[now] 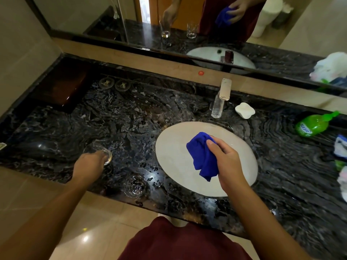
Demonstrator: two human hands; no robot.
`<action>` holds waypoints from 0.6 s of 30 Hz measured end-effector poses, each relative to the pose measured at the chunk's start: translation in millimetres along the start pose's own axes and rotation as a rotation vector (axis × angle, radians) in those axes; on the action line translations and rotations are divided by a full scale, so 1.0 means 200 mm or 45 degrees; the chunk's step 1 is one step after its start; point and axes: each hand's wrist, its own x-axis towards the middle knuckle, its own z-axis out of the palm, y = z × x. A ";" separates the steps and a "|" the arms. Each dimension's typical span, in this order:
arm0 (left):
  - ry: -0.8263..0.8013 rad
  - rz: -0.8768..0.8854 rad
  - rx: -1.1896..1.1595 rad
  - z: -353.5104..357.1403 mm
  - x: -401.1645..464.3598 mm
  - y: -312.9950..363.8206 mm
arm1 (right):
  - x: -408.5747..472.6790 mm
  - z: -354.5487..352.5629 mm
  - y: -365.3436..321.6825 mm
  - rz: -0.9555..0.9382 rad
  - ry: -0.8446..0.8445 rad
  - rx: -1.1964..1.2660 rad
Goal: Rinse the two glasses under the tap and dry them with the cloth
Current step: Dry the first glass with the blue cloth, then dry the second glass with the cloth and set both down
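My left hand grips a clear glass by its rim, low over the dark marble counter left of the sink. A second clear glass stands upright on the counter near the front edge, apart from both hands. My right hand is closed on a bunched blue cloth above the white oval sink basin. The chrome tap stands behind the basin; no water stream is visible.
A white soap dish sits right of the tap and a green soap bottle lies further right. Two round coasters and a dark box are at the back left. Cloths and bags crowd the right edge. A mirror runs along the back.
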 end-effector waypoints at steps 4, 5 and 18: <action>-0.095 -0.013 -0.020 0.02 0.02 0.00 | 0.01 0.00 0.00 0.001 -0.003 -0.007; -0.098 -0.015 -0.028 0.03 0.02 0.00 | 0.01 0.00 0.00 0.001 -0.005 -0.008; -0.009 0.025 -0.023 -0.02 0.02 0.04 | 0.01 0.03 0.02 0.003 -0.033 0.000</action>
